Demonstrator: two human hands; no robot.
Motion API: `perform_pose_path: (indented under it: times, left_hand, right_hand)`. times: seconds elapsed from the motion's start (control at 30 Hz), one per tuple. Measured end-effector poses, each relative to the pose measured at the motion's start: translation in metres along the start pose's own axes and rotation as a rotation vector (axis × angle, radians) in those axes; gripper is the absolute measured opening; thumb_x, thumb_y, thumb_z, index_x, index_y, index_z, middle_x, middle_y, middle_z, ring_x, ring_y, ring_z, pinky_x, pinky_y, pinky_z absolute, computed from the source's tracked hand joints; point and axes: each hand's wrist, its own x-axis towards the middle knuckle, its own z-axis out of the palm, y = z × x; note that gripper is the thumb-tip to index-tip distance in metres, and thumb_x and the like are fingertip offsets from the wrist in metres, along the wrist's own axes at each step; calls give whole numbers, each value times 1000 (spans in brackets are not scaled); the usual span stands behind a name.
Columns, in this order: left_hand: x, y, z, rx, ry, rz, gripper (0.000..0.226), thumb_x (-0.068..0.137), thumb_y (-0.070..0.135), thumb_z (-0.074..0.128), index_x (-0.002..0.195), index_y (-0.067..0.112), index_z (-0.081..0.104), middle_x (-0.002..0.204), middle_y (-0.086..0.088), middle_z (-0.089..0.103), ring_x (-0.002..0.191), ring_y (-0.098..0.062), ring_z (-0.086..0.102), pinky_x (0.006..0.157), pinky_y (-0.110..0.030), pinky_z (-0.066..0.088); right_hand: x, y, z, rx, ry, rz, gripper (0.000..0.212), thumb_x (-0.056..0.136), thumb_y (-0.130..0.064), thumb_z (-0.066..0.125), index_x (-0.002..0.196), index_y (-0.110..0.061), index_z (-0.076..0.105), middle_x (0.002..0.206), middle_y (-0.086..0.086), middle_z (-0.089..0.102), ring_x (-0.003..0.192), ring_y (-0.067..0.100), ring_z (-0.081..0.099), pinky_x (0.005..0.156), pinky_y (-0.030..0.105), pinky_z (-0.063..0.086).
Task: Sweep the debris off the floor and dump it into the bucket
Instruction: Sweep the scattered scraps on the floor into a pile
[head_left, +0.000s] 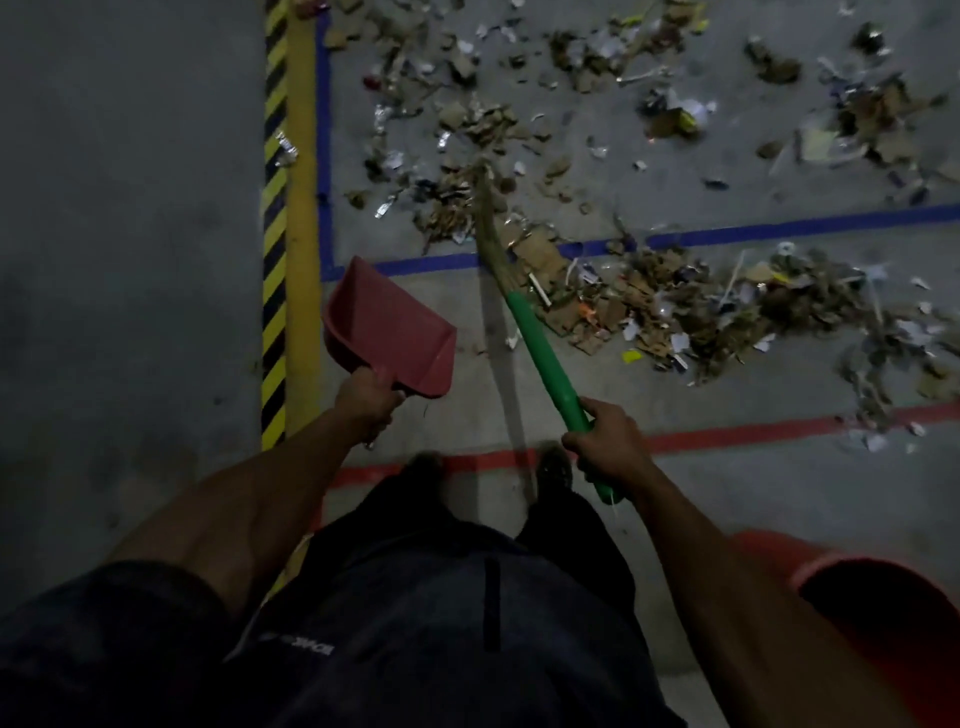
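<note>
On grey concrete floor (130, 208), marked with tape lines: one blue (779, 228), one red (727, 436), one yellow strip (301, 208) beside a black-and-yellow hazard stripe (274, 234).

Debris (649, 306): cardboard scraps, paper bits, foil, sticks. Too many pieces to count. Scattered wide on both sides of the blue line; densest band just right of the broom, thinner drifts farther off toward top of view.

Tools, counted: one broom (540, 353), green handle, straw head resting among scraps near the blue line. One dustpan (389, 332), red, held tilted, mouth turned toward the litter; looks to be clear of the floor, though hard to confirm in the dim light. Nothing visible inside the pan. One bucket (883, 623), orange-red, at lower right beside the right leg, only partly in view; contents not visible.

Hands: left hand (366, 400) curled tight round the dustpan handle. Right hand (608, 441) wrapped round the broom's green handle near its lower end.

Progress, as a judgement: early. No gathered pile, pan apparently empty, most of the litter not yet collected. Left to do: gather scraps into heaps, sweep into pan, carry to bucket, tip; likely many rounds given the spread.
</note>
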Motion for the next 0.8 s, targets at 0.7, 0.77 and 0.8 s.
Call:
perform_pose_path:
  times: [0.7,0.77,0.8]
  left_hand:
    - [-50,-30,98,-315,262,-412,45,81,0,57,123,-10,45,82,-27,54,68,-30,55,52,-30,39]
    - [-48,-27,105,-337,248,-395,28,81,0,56,108,-3,52,88,-30,58,69,-32,59,58,-33,40]
    - [-48,-25,108,-346,246,-391,26,81,1,56,106,-3,53,86,-27,56,66,-32,59,56,-30,40]
  right_hand:
    - [32,63,-12,-306,-558,17,30,85,-10,61,115,-5,66,98,20,67,76,25,59,65,35,50]
    - [37,75,-18,-141,-458,164,30,84,-7,61,114,-9,66,89,20,67,70,26,58,59,31,47]
    - [40,79,-21,-51,-407,231,29,83,-3,61,111,-9,66,77,18,65,63,27,57,55,31,46]
